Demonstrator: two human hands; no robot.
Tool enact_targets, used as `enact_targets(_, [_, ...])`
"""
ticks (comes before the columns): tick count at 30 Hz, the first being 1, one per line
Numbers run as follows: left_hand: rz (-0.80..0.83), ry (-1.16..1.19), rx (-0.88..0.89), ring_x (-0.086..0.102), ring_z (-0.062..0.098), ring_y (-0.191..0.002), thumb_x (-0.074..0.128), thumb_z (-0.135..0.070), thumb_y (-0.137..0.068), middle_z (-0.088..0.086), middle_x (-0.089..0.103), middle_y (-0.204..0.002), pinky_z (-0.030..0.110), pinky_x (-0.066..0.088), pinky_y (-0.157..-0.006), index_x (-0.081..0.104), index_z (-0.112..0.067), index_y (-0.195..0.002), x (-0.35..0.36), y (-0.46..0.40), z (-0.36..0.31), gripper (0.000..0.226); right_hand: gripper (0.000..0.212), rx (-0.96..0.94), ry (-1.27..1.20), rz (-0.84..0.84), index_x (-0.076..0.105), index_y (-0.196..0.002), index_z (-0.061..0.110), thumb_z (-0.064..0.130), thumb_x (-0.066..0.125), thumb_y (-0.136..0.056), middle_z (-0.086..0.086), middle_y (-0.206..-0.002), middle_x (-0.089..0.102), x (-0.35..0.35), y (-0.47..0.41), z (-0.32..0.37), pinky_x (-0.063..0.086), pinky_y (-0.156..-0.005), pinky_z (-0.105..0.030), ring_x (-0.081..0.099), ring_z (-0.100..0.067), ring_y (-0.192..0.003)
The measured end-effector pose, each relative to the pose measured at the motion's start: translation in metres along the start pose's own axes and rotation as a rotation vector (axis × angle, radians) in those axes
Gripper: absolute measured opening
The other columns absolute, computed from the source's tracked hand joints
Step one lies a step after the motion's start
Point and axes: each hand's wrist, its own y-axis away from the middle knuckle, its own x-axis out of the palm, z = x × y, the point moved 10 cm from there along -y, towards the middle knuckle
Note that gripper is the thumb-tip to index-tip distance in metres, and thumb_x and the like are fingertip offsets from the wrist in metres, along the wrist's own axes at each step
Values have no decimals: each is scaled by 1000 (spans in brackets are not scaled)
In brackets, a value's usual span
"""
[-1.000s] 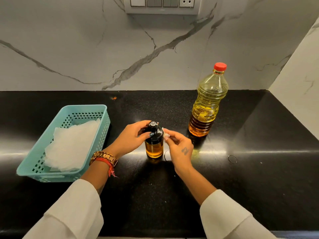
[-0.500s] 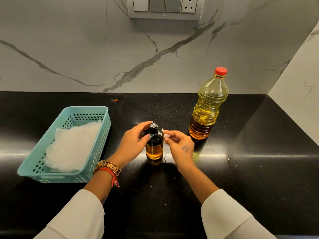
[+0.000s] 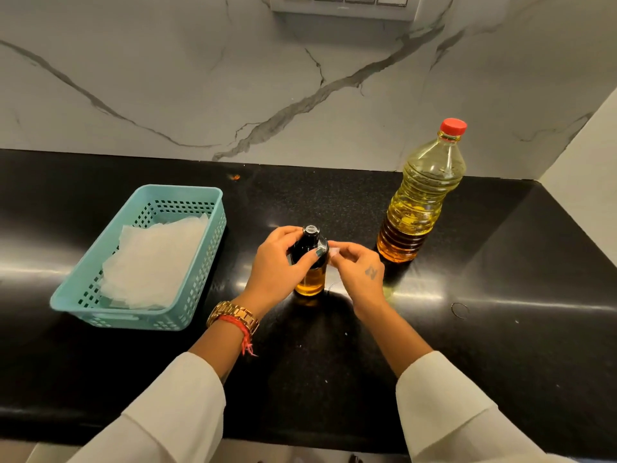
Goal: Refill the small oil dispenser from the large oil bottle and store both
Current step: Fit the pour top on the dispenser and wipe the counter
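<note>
A small glass oil dispenser [image 3: 312, 279] with a black top stands upright on the black counter [image 3: 500, 329], amber oil in its lower part. My left hand [image 3: 278, 265] grips its black top from the left, thumb across the front. My right hand [image 3: 359, 272] is at the dispenser's right side, its fingertips pinching a small pale part against the cap's edge. The large oil bottle [image 3: 417, 202], clear plastic with a red cap on, stands upright behind and to the right, apart from both hands.
A teal plastic basket [image 3: 207, 262] with a crumpled white sheet inside sits at the left. A thin wire ring [image 3: 460, 310] lies on the counter to the right. The marble wall runs along the back and right corner.
Both hands stay on the dispenser. My left thumb has slid further across the front of the black top; the right fingertips stay at its right edge. The bottle has not moved.
</note>
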Motion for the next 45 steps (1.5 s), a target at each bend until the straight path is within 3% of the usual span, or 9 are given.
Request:
enact_targets(6, [-50, 16, -17, 57, 14, -105, 71, -20, -79, 1, 59, -112, 35, 49, -94, 65, -10, -113, -2, -3, 3, 36, 11, 41, -67, -64, 71, -89, 15, 8, 66, -83, -2, -83, 72, 1, 17, -39, 56, -76, -29, 69, -15, -80])
enact_targets(12, [-16, 16, -32, 59, 15, -99, 71, -22, -79, -3, 60, -102, 35, 51, -88, 66, -13, -109, -3, -9, 5, 31, 21, 62, 88, -14, 73, -94, 14, 1, 64, -81, -2, -86, 71, 3, -11, -21, 50, -72, -17, 64, -6, -76])
enact_targets(19, [142, 87, -41, 59, 10, -103, 68, -18, -82, -3, 63, -107, 31, 49, -93, 64, -20, -112, 4, -14, 10, 31, 25, -77, -8, -54, 71, -100, 13, 0, 67, -79, 2, -90, 72, -8, 20, 2, 53, -79, -19, 68, -6, -84])
enact_targets(27, [381, 133, -75, 56, 5, -112, 63, -18, -87, -9, 63, -117, 24, 45, -94, 58, -23, -122, 14, -19, 11, 36, 21, 94, 89, -4, 71, -84, 18, -1, 66, -78, -3, -82, 71, 1, 1, -35, 56, -82, -33, 67, -12, -78])
enact_targets(30, [419, 136, -81, 55, 5, -113, 62, -18, -87, -8, 62, -118, 24, 44, -94, 57, -22, -123, 15, -20, 10, 36, 21, 104, 190, 55, 73, -90, 16, 0, 65, -78, -3, -80, 69, 3, -16, -21, 54, -78, -27, 65, -14, -80])
enact_targets(35, [391, 110, -43, 51, 5, -112, 60, -14, -88, -6, 50, -122, 17, 44, -90, 58, -17, -122, 14, -20, 7, 35, 25, -26, 36, -6, 72, -95, 13, -3, 65, -78, 1, -86, 72, -6, 3, -2, 54, -77, -18, 67, -7, -81])
enact_targets(38, [352, 83, -56, 52, 9, -111, 61, -15, -87, -2, 49, -115, 20, 45, -91, 58, -15, -121, 11, -20, 10, 34, 26, 8, -46, -8, 70, -89, 17, -5, 67, -76, 2, -84, 72, -4, 20, -26, 55, -80, -24, 68, -8, -80])
enact_targets(41, [340, 77, -62, 53, 9, -111, 62, -15, -87, -2, 53, -114, 18, 44, -90, 58, -16, -122, 9, -20, 11, 35, 23, 73, -4, 6, 71, -87, 15, -4, 68, -75, -2, -83, 72, 0, 15, -43, 56, -83, -34, 68, -14, -80])
enact_targets(45, [343, 78, -63, 55, 5, -108, 62, -14, -87, -3, 57, -116, 15, 42, -86, 59, -19, -121, 6, -20, 9, 34, 22, 49, 136, 30, 73, -89, 16, -1, 66, -77, 3, -79, 69, 3, -11, -23, 54, -81, -28, 66, -11, -80])
